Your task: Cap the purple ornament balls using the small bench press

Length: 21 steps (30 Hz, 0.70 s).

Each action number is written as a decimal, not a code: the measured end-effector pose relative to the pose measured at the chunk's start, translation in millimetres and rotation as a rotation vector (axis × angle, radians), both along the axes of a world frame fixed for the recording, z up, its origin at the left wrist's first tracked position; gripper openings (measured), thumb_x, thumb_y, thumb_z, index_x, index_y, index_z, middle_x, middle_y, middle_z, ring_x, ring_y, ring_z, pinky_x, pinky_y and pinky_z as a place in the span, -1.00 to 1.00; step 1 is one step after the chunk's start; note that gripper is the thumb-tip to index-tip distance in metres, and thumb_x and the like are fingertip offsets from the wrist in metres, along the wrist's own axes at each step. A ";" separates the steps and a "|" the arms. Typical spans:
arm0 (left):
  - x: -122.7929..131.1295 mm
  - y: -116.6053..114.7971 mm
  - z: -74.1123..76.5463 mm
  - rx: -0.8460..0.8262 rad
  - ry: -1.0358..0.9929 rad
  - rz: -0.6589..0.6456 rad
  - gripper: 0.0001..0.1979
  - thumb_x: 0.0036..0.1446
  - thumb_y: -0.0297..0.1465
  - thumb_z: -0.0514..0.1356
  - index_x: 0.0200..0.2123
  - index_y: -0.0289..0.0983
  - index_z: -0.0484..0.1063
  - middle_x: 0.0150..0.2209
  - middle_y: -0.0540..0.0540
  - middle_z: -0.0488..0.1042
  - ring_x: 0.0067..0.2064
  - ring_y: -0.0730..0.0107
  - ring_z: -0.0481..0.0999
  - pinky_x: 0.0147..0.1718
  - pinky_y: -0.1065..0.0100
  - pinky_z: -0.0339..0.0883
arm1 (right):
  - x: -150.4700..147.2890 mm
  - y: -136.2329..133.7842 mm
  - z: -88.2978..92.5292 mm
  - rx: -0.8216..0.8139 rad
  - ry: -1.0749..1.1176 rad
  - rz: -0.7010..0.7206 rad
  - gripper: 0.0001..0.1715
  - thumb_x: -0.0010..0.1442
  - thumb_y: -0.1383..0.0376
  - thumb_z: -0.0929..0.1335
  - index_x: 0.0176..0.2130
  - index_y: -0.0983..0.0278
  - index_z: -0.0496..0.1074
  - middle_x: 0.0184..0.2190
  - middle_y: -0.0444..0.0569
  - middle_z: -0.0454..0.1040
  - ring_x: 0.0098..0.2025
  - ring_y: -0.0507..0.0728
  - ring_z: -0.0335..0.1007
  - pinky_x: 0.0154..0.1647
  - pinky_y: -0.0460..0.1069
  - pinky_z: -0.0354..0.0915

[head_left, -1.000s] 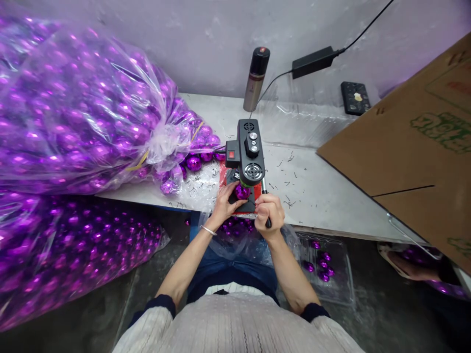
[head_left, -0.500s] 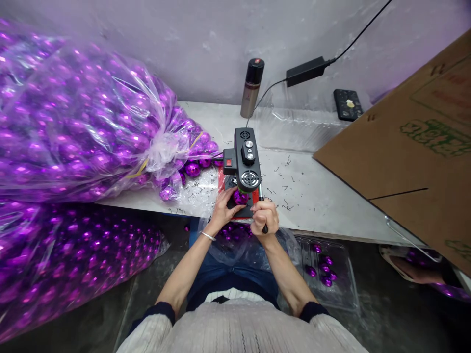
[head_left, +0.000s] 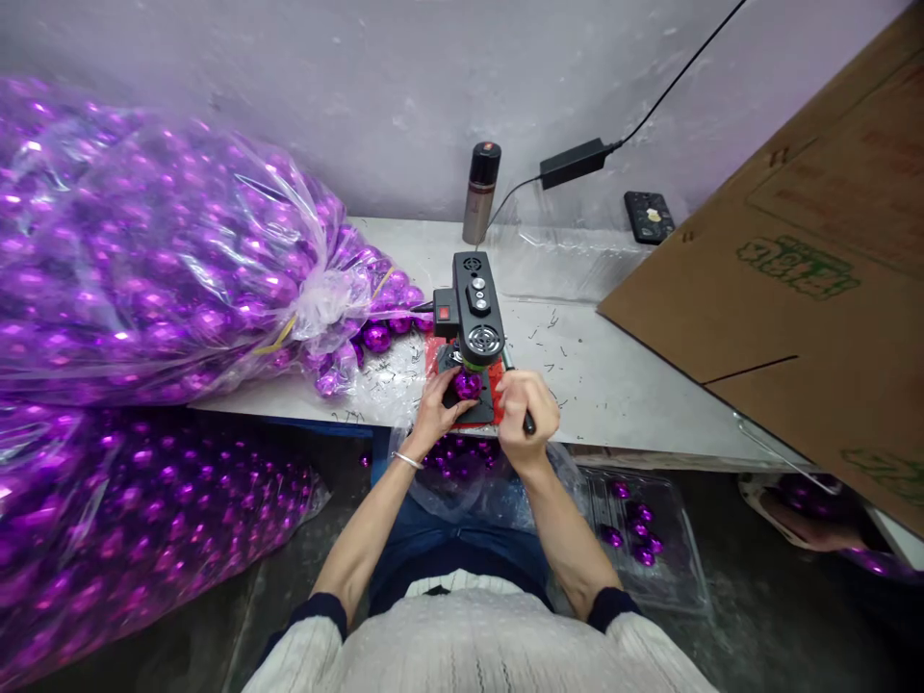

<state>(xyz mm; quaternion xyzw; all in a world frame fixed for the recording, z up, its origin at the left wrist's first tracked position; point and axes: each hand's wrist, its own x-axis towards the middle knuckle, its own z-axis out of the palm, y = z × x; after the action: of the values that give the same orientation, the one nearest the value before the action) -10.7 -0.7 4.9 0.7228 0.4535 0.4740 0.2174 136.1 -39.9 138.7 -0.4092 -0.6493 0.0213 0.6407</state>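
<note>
A small black bench press machine [head_left: 473,308] stands at the table's front edge on a red mat. My left hand [head_left: 435,409] is closed around a shiny purple ball [head_left: 467,384] held under the machine's head. My right hand [head_left: 526,409] is wrapped round the machine's lever handle [head_left: 529,423] to the right of the ball. In my lap lies a clear bag with more purple balls [head_left: 462,457].
Big clear sacks of purple balls [head_left: 159,269] fill the left side, on the table and the floor. A cardboard box [head_left: 801,279] rises on the right. A flask [head_left: 479,180], a power adapter [head_left: 574,163] and a clear tray with balls [head_left: 635,534] are nearby. Another person's hand [head_left: 801,529] shows lower right.
My right hand has shifted slightly up and to the right with the lever. The view has tilted a little; my left hand stays on the ball.
</note>
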 end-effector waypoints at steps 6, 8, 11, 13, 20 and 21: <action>-4.9 -54.0 -14.1 0.253 0.190 -0.018 -0.40 0.33 -0.31 0.20 0.36 -0.22 0.10 0.18 -0.33 0.46 0.26 0.08 0.47 0.25 -0.09 0.32 | 2.1 -1.6 22.1 -0.053 -0.001 0.023 -0.69 0.36 0.41 0.23 -0.43 0.21 0.33 -0.47 -0.13 0.42 -0.39 0.05 0.40 -0.34 -0.01 0.30; -8.8 -76.7 -16.0 0.290 0.294 -0.074 -0.33 0.31 -0.26 0.21 0.39 -0.23 0.05 0.23 -0.37 0.41 0.30 0.04 0.42 0.29 -0.12 0.26 | 3.5 -2.4 13.9 -0.026 -0.020 0.027 -0.68 0.36 0.43 0.23 -0.43 0.21 0.32 -0.47 -0.13 0.42 -0.39 0.05 0.40 -0.35 -0.01 0.29; -18.3 -91.9 -11.0 0.247 0.386 -0.092 -0.18 0.27 -0.14 0.21 0.45 -0.29 -0.06 0.31 -0.45 0.30 0.38 -0.05 0.30 0.30 -0.15 0.20 | 6.3 -3.3 2.9 -0.010 -0.056 0.038 -0.69 0.34 0.45 0.23 -0.42 0.21 0.32 -0.46 -0.12 0.43 -0.38 0.06 0.41 -0.34 -0.01 0.29; -28.8 -82.7 -3.0 0.217 0.388 -0.054 -0.23 0.32 -0.24 0.11 0.47 -0.29 -0.12 0.35 -0.44 0.25 0.41 -0.04 0.25 0.32 -0.14 0.16 | 7.9 -3.4 -0.6 -0.004 -0.070 0.047 -0.70 0.34 0.46 0.24 -0.42 0.21 0.32 -0.45 -0.12 0.43 -0.38 0.06 0.40 -0.34 -0.01 0.29; -77.8 27.6 37.2 -0.062 0.309 0.562 -0.49 0.29 -0.38 0.11 0.28 -0.35 0.27 0.33 -0.44 0.28 0.37 -0.16 0.25 0.32 -0.17 0.15 | 7.5 -3.2 -2.0 0.007 -0.073 0.037 -0.69 0.33 0.47 0.24 -0.43 0.21 0.30 -0.45 -0.11 0.42 -0.39 0.05 0.38 -0.37 -0.02 0.27; -81.6 42.0 43.1 -0.136 0.327 0.593 -0.49 0.27 -0.38 0.14 0.26 -0.36 0.29 0.32 -0.46 0.28 0.35 -0.21 0.28 0.30 -0.20 0.17 | 7.3 -3.1 -2.0 0.008 -0.072 0.035 -0.69 0.33 0.47 0.24 -0.43 0.20 0.30 -0.45 -0.11 0.42 -0.39 0.05 0.39 -0.37 -0.02 0.27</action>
<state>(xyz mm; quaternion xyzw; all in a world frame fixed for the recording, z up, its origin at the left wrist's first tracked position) -92.4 41.2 48.0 0.6096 0.7032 0.3634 0.0423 143.3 -43.0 136.7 -0.3958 -0.6791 0.0150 0.6181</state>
